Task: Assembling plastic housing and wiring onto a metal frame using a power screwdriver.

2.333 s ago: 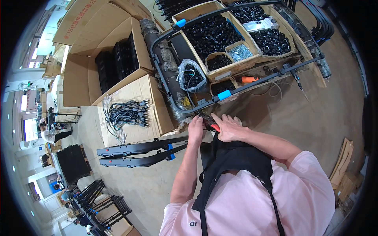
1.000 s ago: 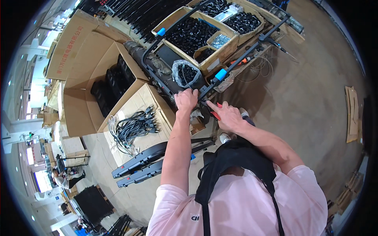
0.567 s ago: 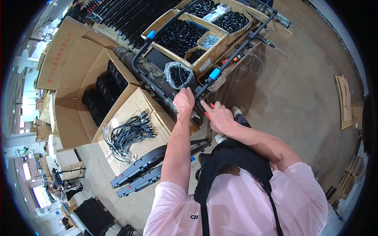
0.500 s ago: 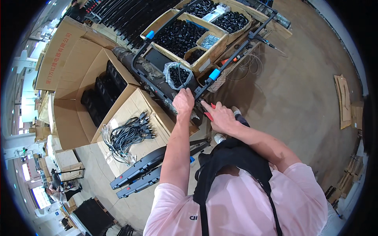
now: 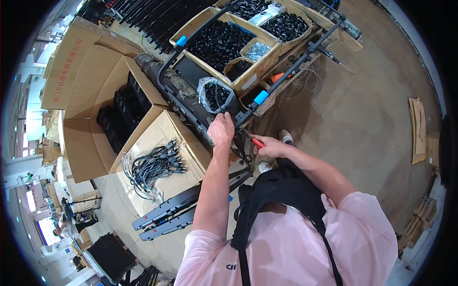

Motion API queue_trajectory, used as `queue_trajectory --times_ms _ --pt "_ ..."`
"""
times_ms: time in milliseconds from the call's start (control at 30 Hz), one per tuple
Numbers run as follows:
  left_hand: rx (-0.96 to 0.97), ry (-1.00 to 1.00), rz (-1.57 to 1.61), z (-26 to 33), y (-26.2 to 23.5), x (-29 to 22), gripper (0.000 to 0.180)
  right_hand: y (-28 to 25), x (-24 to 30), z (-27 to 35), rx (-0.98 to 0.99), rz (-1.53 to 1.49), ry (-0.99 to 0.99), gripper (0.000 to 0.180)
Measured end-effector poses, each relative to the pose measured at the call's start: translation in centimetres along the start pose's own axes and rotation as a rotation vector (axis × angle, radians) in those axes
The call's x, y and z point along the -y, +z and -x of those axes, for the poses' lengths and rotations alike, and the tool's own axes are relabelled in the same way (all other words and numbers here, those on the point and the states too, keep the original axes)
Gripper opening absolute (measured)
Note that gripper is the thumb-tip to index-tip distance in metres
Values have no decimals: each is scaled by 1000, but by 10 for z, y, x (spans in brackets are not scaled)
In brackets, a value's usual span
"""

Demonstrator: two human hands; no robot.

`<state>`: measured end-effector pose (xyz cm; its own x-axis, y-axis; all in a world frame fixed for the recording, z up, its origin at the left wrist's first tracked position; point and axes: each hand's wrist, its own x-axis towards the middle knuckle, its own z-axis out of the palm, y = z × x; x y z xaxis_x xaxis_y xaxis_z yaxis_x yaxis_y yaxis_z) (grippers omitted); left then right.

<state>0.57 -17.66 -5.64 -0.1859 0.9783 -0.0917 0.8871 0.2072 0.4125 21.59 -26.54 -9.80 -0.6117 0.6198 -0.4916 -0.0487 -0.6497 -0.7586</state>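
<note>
My left hand (image 5: 222, 128) is closed at the near end of a black tubular frame (image 5: 187, 112), pinching a thin black cable (image 5: 242, 151). Part of that cable hangs in a loop below the frame. To the right, my right hand (image 5: 272, 147) is wrapped round red-handled pliers (image 5: 258, 142), their tip pointing at the frame end by my left hand. The jaws are too small to make out. Just beyond my left hand is a plastic-lined tub of small black parts (image 5: 215, 95). A blue sleeve (image 5: 261, 97) sits on the frame's right bar.
Wooden bins (image 5: 231, 78) of black caps and screws lie under the frame. At left, an open carton (image 5: 86, 143) holds black parts. A bundle of cables (image 5: 155, 167) rests on another carton. Long grey-black bars (image 5: 171, 209) lie below it. Flattened cardboard (image 5: 417, 131) is at right.
My right hand has drawn slightly down and its index finger has curled in, with the pliers angled to the frame end. The cable loop now shows below. My left hand has shifted slightly down.
</note>
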Motion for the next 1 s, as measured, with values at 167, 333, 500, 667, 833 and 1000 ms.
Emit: queue_trajectory --times_ms 167,333,500,667,833,1000 --pt "-38 -45 -19 1 -4 8 44 22 66 11 -114 958 194 77" --pt "-68 -52 -29 -4 -2 -8 41 -29 24 21 -102 919 75 70" --pt "-95 -153 -10 -5 -3 -17 37 -81 26 4 -100 900 279 37" --pt "-79 -279 -23 -7 4 -14 32 -93 22 -59 -166 986 267 53" --pt "-237 -302 -27 2 -8 -12 48 -80 -65 -157 57 1162 139 61" --pt "-148 -144 -3 -25 10 -49 53 -189 -211 -263 -399 1023 -602 40"
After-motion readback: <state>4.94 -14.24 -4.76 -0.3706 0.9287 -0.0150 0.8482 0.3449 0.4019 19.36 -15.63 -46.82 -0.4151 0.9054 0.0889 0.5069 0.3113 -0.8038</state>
